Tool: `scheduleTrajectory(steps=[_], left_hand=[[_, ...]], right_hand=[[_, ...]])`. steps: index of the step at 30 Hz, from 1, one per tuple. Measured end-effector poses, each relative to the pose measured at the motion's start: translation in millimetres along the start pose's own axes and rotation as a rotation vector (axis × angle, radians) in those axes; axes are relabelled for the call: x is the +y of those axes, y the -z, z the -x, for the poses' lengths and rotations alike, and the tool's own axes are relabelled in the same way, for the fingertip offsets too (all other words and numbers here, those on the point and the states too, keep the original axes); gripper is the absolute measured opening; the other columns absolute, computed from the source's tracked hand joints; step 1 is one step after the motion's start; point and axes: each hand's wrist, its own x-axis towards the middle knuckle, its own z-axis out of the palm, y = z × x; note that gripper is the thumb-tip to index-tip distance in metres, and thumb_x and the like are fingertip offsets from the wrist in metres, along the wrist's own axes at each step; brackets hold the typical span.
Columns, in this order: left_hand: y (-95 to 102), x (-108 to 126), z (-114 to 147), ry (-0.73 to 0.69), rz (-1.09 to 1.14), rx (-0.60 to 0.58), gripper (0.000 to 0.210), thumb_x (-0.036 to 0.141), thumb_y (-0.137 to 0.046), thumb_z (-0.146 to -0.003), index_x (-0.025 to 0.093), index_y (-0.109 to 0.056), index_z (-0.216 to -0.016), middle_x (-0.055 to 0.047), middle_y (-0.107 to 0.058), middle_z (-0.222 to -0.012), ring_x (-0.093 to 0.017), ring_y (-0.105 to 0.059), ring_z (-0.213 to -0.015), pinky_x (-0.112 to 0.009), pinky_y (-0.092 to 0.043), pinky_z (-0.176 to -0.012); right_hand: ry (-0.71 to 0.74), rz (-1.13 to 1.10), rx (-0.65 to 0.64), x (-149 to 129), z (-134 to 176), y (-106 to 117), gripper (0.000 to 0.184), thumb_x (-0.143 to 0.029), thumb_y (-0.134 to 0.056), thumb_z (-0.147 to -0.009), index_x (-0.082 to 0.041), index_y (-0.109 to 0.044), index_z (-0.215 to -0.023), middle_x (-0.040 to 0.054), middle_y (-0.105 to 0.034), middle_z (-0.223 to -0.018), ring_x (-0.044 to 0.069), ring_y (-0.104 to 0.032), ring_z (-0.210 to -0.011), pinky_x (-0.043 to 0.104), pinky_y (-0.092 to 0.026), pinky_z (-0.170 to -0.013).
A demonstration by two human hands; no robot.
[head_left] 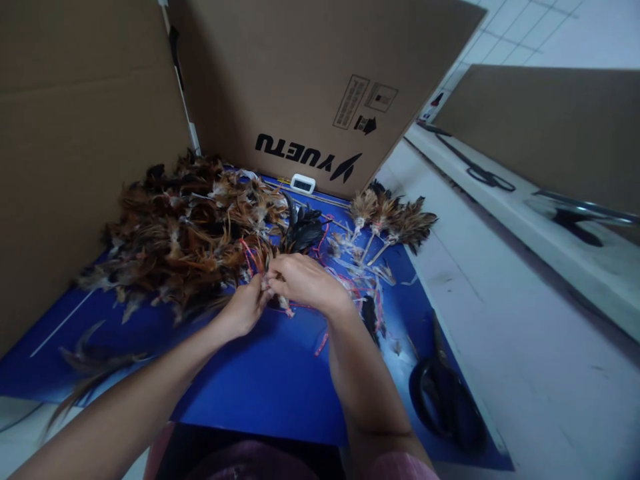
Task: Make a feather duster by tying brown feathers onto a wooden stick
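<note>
My left hand point(246, 308) and my right hand point(306, 280) meet at the middle of the blue work surface point(260, 380). Between them the fingers pinch a small bunch of feathers point(267, 255) by its base. Pink string point(247, 255) rises just beside the fingertips, but whether it wraps the bunch is hidden. Glossy black feathers point(305, 228) stick up right behind my right hand. Left of the hands lies a large heap of brown feather bunches point(185, 233). Loose pink strings and pale scraps point(357, 270) are scattered to the right.
Several feather bunches on sticks point(393, 223) lie at the back right. Black-handled scissors point(447, 400) rest near the front right corner. A small white digital display point(303, 184) stands against the cardboard wall point(300, 80). More scissors point(490, 177) lie on the white ledge at right.
</note>
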Motion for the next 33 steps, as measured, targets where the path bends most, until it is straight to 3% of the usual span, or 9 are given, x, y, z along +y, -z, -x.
scheduleTrajectory(steps=[4,15,18,23,26,28,30,33], left_hand=[[-1.5,1.2,0.8,-0.012,0.015,-0.015,0.012,0.031,-0.04,-0.086,0.02,-0.041,-0.09,-0.004,-0.058,-0.07,-0.019,-0.057,-0.064,-0.028,-0.039,-0.061],[-3.5,-1.0,0.7,-0.054,0.061,-0.015,0.021,0.039,-0.036,-0.088,0.021,-0.04,-0.078,0.0,-0.053,-0.063,-0.015,-0.049,-0.056,-0.025,-0.037,-0.054],[-2.1,0.1,0.2,-0.081,0.093,-0.02,0.026,0.044,-0.034,-0.088,0.021,-0.04,-0.078,0.001,-0.049,-0.062,-0.014,-0.046,-0.055,-0.025,-0.037,-0.054],[0.4,1.6,-0.3,-0.042,0.124,-0.026,0.031,0.048,-0.033,-0.087,0.021,-0.039,-0.073,0.002,-0.045,-0.059,-0.014,-0.043,-0.054,-0.025,-0.035,-0.053],[2.1,1.3,-1.4,-0.006,0.138,-0.034,0.032,0.048,-0.033,-0.087,0.021,-0.039,-0.071,0.002,-0.045,-0.057,-0.013,-0.043,-0.053,-0.025,-0.035,-0.052],[3.6,1.2,-2.3,0.0,0.141,-0.034,0.033,0.049,-0.032,-0.087,0.021,-0.039,-0.071,0.002,-0.046,-0.058,-0.014,-0.044,-0.053,-0.026,-0.036,-0.053],[5.0,1.1,-3.3,0.005,0.132,-0.022,0.033,0.048,-0.032,-0.087,0.021,-0.04,-0.07,0.001,-0.046,-0.058,-0.014,-0.044,-0.054,-0.026,-0.036,-0.054],[6.3,0.0,-4.1,0.026,0.098,0.006,0.033,0.046,-0.031,-0.087,0.021,-0.041,-0.068,0.001,-0.046,-0.057,-0.015,-0.045,-0.054,-0.027,-0.035,-0.054]], right_hand=[[-0.011,0.032,-0.01,-0.3,-0.1,-1.2,0.016,-0.017,-0.05,-0.083,-0.018,-0.066,-0.083,0.0052,-0.069,-0.087,0.016,-0.061,-0.081,0.024,-0.033,-0.064],[-0.058,-0.02,0.025,2.3,-5.5,-5.8,0.014,-0.015,-0.055,-0.078,-0.019,-0.067,-0.085,0.0049,-0.069,-0.082,0.017,-0.062,-0.079,0.024,-0.033,-0.063],[-0.059,-0.04,0.052,4.2,-6.5,-9.0,0.018,-0.018,-0.057,-0.078,-0.02,-0.065,-0.094,0.0044,-0.068,-0.083,0.017,-0.062,-0.079,0.024,-0.034,-0.064],[-0.045,-0.1,0.254,9.1,6.0,-2.8,0.035,-0.024,-0.06,-0.08,-0.021,-0.057,-0.115,0.0047,-0.067,-0.098,0.016,-0.061,-0.083,0.024,-0.038,-0.068],[-0.119,-0.097,0.395,9.2,22.5,4.8,0.024,-0.021,-0.054,-0.085,-0.019,-0.06,-0.107,0.0053,-0.066,-0.1,0.014,-0.061,-0.082,0.023,-0.039,-0.07],[-0.138,-0.083,0.343,8.2,32.6,3.8,0.016,-0.02,-0.049,-0.087,-0.018,-0.064,-0.093,0.0041,-0.068,-0.087,0.013,-0.061,-0.076,0.023,-0.038,-0.067],[-0.139,-0.055,0.205,7.1,38.4,-5.9,0.019,-0.02,-0.048,-0.088,-0.018,-0.065,-0.082,0.0036,-0.068,-0.078,0.014,-0.062,-0.072,0.024,-0.037,-0.064],[-0.207,0.037,0.058,6.7,37.2,-33.8,0.016,-0.029,-0.055,-0.086,-0.018,-0.066,-0.082,0.0068,-0.07,-0.082,0.018,-0.065,-0.077,0.026,-0.039,-0.065]])
